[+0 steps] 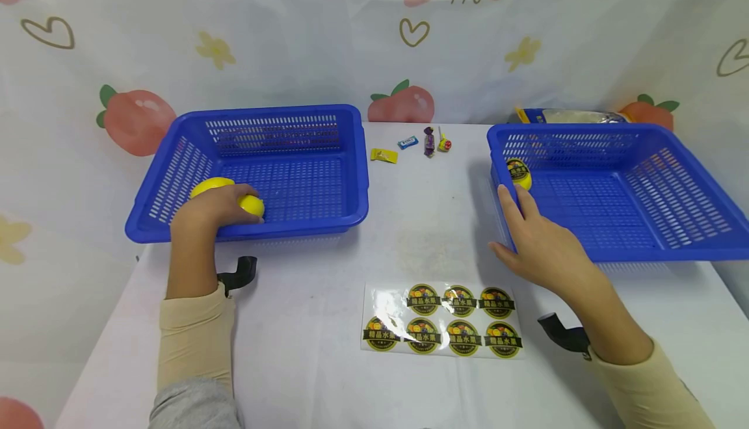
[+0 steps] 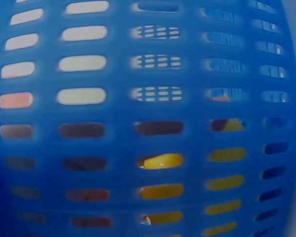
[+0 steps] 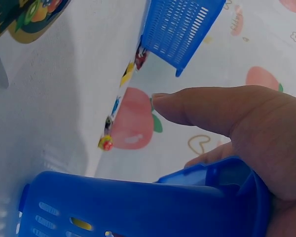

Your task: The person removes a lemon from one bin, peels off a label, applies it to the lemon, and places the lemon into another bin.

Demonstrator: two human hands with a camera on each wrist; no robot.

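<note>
In the head view my left hand [image 1: 213,207] reaches over the front rim of the left blue basket [image 1: 328,226], its fingers curled round a lemon [image 1: 251,205]. Another yellow lemon [image 1: 210,185] lies just behind that hand. From the left wrist, yellow fruit [image 2: 163,161] shows through the slots of the basket wall. My right hand [image 1: 544,247] lies over the left rim of the right blue basket [image 1: 673,255], fingers inside and the straight thumb outside. Beyond the fingertips sits a yellow lemon [image 1: 523,181] bearing a round dark sticker.
A sheet of round fruit stickers [image 1: 441,351] lies between my arms. At the back are a yellow candy [image 1: 383,155], a blue candy [image 1: 407,142], a purple candy [image 1: 430,142] and a lollipop [image 1: 445,144]. A blue-and-yellow packet [image 1: 573,116] stands behind the right basket.
</note>
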